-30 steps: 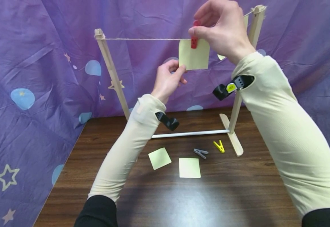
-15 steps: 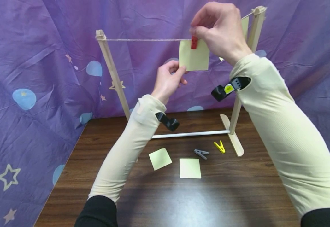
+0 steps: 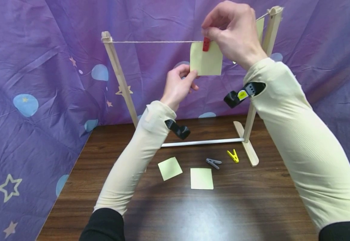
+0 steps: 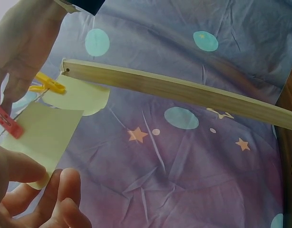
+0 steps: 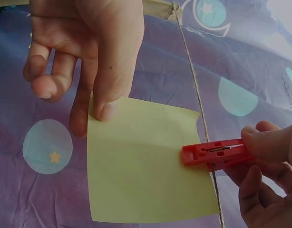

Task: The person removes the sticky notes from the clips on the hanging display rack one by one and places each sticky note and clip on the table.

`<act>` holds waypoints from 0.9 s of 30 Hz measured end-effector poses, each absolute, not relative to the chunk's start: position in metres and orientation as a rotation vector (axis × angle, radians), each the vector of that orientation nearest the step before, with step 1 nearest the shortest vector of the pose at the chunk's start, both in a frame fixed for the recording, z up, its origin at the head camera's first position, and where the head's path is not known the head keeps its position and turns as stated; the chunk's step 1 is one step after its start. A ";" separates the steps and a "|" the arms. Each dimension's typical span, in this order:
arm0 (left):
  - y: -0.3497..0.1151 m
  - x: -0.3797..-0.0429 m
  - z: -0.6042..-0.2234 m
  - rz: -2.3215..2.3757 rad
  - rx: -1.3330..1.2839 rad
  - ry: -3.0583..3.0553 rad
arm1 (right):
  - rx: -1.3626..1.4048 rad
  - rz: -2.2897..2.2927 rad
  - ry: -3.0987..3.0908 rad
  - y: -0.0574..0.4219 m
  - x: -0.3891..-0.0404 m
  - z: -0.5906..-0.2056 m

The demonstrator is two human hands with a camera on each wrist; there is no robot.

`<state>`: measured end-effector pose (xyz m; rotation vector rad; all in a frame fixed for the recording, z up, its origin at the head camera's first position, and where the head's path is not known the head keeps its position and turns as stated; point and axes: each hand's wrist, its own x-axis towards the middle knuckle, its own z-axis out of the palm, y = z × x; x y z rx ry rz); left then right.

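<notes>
A pale yellow sticky note (image 3: 203, 62) hangs at the string (image 3: 151, 42), its top edge at the line. My left hand (image 3: 178, 82) pinches the note's lower left corner between thumb and fingers. With thumb and fingertips my right hand (image 3: 235, 31) grips the handle end of a red clothespin (image 3: 205, 44). In the right wrist view the clothespin's (image 5: 217, 152) jaws lie over the note's upper edge and the string. Behind it in the left wrist view, another note (image 4: 77, 95) hangs from the line with a yellow clothespin (image 4: 51, 83).
A wooden post (image 3: 119, 75) carries the string on the left, another post (image 3: 271, 31) on the right. A white rod (image 3: 202, 142) runs low between them. On the table lie two notes, one tilted (image 3: 170, 168) and one straight (image 3: 201, 178), a grey clothespin (image 3: 213, 163) and a yellow one (image 3: 233, 156).
My right hand has shifted slightly down and left over the clothespin, covering more of its handle. The left hand keeps its pinch on the note, almost unmoved.
</notes>
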<state>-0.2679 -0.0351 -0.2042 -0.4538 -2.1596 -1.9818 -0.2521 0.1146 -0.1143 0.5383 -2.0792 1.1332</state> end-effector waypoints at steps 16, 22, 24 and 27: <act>-0.036 -0.269 -0.205 -1.971 -0.443 -2.184 | 0.524 1.126 -2.061 0.116 -0.253 -0.111; -0.037 -0.269 -0.205 -1.967 -0.435 -2.199 | 0.509 1.215 -2.065 0.117 -0.251 -0.109; -0.037 -0.269 -0.205 -1.967 -0.436 -2.203 | 0.504 1.221 -2.063 0.118 -0.250 -0.108; -0.037 -0.269 -0.205 -1.967 -0.438 -2.202 | 0.503 1.230 -2.051 0.119 -0.250 -0.108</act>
